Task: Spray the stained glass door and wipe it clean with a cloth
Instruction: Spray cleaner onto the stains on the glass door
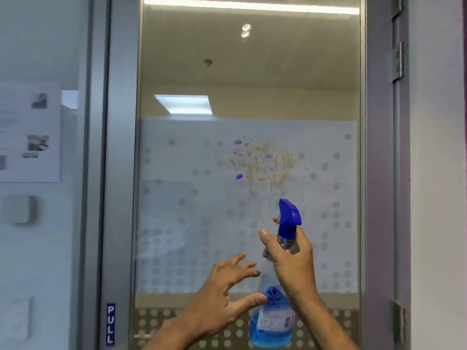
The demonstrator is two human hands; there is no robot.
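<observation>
The glass door [192, 223] fills the view, with a frosted dotted band across its middle. An orange and purple stain [262, 165] with drips sits on the band, right of centre. My right hand [290, 258] grips the neck of a clear spray bottle [274, 322] holding blue liquid, its blue trigger head [289, 213] just below the stain. My left hand [227, 286] hovers left of the bottle, fingers spread, thumb touching the bottle's body. No cloth is visible.
A grey metal door frame [121, 173] carries a blue PULL label [110, 324] at lower left. Hinges [397, 61] sit on the right jamb. A paper notice [30, 132] hangs on the left wall.
</observation>
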